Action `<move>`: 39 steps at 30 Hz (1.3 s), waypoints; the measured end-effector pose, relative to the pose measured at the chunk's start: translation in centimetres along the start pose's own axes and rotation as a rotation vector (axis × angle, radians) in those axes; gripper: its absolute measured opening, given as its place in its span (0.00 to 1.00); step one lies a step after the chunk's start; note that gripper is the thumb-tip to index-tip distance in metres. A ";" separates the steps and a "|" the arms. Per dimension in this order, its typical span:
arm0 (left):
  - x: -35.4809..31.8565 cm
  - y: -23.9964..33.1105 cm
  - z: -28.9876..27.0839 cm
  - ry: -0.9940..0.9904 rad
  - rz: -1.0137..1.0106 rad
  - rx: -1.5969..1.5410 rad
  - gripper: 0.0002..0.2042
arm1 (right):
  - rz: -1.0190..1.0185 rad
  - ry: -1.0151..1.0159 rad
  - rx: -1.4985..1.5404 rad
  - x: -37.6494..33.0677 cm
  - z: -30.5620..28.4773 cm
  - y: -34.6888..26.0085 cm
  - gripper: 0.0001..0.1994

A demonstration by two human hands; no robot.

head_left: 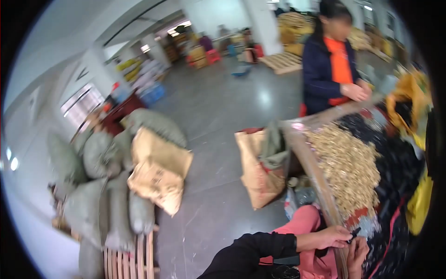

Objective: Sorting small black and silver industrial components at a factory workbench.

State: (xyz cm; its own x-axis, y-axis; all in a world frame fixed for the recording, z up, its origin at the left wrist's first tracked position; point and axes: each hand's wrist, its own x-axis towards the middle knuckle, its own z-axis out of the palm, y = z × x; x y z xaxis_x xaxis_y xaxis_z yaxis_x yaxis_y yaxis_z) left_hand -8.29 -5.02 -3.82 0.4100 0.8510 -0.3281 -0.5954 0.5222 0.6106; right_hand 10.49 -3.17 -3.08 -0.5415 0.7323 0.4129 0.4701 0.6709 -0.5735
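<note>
My left hand [332, 237] reaches out of a black sleeve to the wooden rim [316, 172] of a work table, its fingertips pinched on a small dark object [355, 231]. My right hand [357, 253] sits just below it, fingers curled upward toward the same object; blur hides whether it grips anything. Both hands hover over the near corner of the table, above a dark patterned cloth [395, 162]. A wide pile of small tan pieces [348, 167] lies on that cloth, farther up the table. Pink fabric [306, 223] covers my lap.
Another person in a dark jacket and orange top [332, 65] stands at the table's far end, hands together. A brown paper sack [258, 172] leans on the table's left side. Grey and brown sacks [121, 181] are stacked on a wooden pallet [134, 255] at left. Yellow cloth [420, 204] hangs at right.
</note>
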 end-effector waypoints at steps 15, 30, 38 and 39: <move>-7.8 3.5 -4.5 0.202 0.281 -0.002 0.06 | 0.259 -0.371 0.339 8.7 4.0 -10.1 0.11; -6.3 5.4 -4.9 0.171 0.240 0.100 0.05 | 0.362 -0.391 0.406 10.1 5.1 -8.3 0.16; -3.1 6.8 -5.6 0.012 0.092 0.066 0.12 | 0.402 -0.060 1.059 8.3 8.0 -3.6 0.05; -2.5 7.1 -5.9 -0.039 0.046 0.096 0.15 | 0.415 -0.122 1.016 8.6 7.4 -3.4 0.07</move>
State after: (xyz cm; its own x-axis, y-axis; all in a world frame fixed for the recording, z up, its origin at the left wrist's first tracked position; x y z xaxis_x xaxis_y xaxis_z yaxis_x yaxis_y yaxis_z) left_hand -17.61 -3.14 -2.90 0.4110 0.8704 -0.2710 -0.5458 0.4731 0.6916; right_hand -0.95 -0.03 -2.77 -0.5658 0.8244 0.0133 -0.1303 -0.0734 -0.9888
